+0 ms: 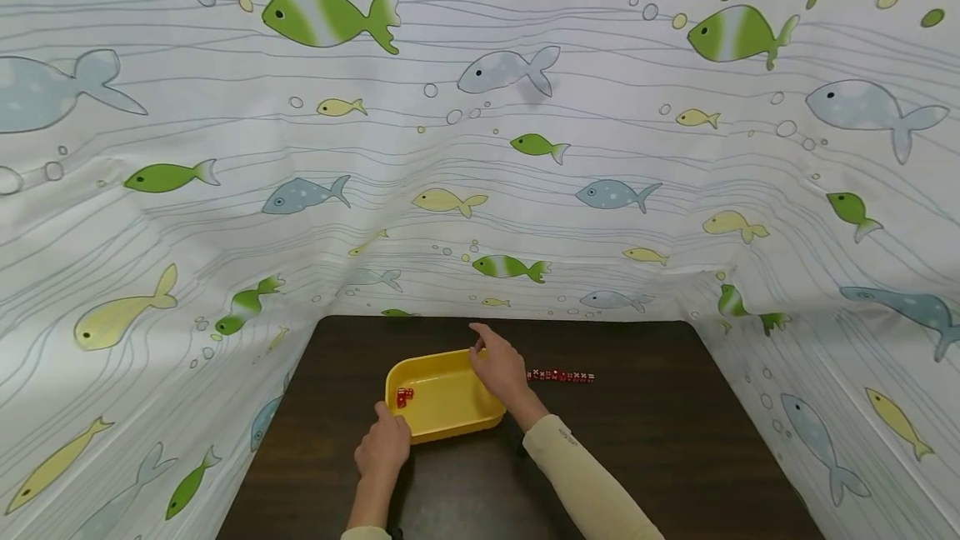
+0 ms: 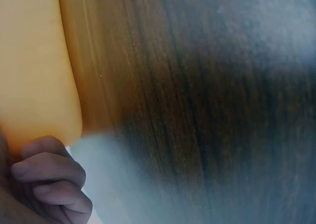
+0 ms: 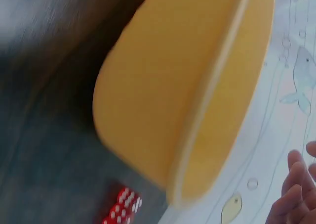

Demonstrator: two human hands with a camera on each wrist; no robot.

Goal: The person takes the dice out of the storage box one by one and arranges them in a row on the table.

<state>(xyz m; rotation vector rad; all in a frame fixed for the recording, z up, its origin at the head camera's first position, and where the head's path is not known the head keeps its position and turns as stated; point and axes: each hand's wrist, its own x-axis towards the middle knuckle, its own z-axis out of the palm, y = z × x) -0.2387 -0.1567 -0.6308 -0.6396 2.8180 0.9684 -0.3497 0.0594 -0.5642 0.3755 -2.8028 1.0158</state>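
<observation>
A yellow tray (image 1: 446, 411) with rounded corners is over the dark table, and a small cluster of red dice (image 1: 402, 397) lies at its left end. My left hand (image 1: 384, 444) grips the tray's near left corner; in the left wrist view its curled fingers (image 2: 54, 167) are against the yellow wall. Over the far right corner is my right hand (image 1: 501, 367). In the right wrist view its loosely bent fingers (image 3: 294, 194) are apart from the tray (image 3: 153, 85) and hold nothing. Red dice (image 1: 566, 376) with white pips form a row right of the tray.
Dark wood-grain table (image 1: 645, 457) extends around the tray, with a glossy patch in front. A white cloth (image 1: 480, 232) printed with fish rises behind the table and along both sides.
</observation>
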